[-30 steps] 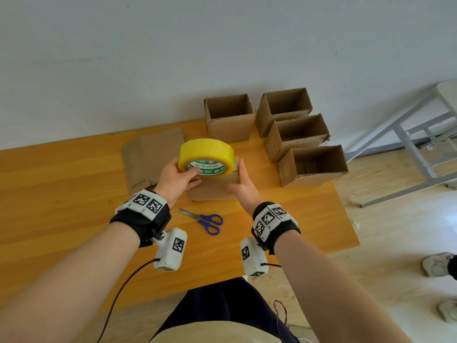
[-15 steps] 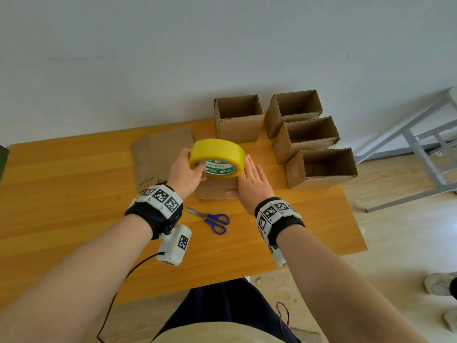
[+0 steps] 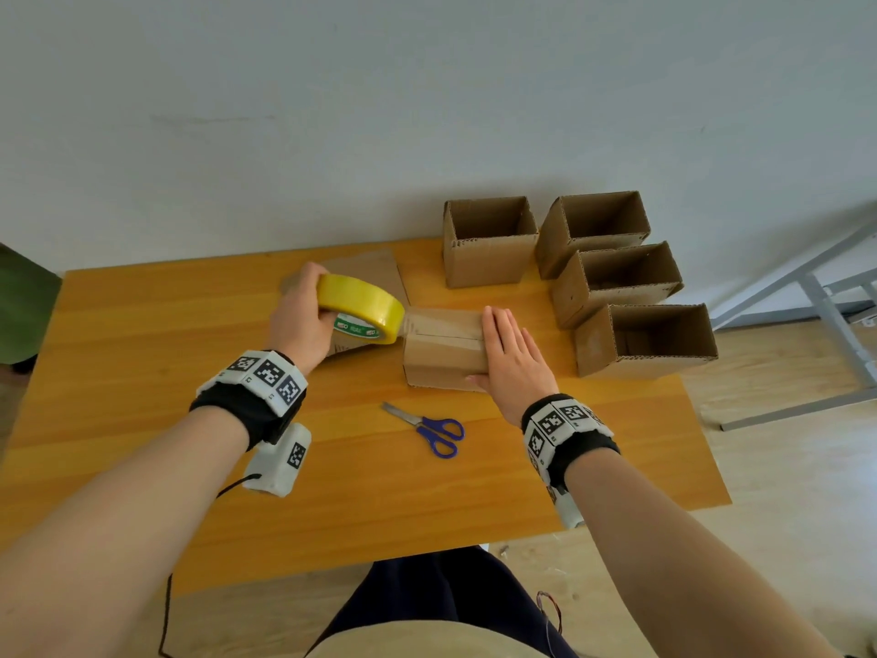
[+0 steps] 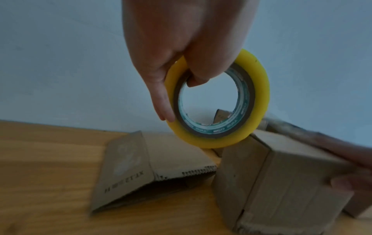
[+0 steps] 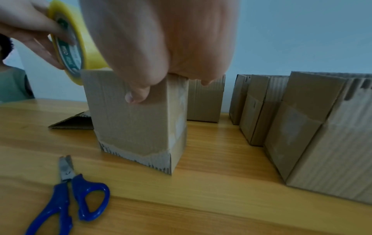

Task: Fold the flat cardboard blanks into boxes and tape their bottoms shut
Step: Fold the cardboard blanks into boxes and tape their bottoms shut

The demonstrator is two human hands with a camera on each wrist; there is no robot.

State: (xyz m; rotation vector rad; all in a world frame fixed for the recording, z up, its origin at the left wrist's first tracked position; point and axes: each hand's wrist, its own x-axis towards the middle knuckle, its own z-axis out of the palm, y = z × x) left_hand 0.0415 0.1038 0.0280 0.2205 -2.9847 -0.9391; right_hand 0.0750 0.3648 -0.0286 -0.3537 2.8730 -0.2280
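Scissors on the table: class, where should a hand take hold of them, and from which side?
Take the scissors by the blue loop handles, coming from above on the near right side. They lie flat on the table, blades closed and pointing far-left toward the left hand; the loops face the right hand, which probably reaches them most easily.

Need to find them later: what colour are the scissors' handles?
Blue handles on the scissors, clearest in the right wrist view.
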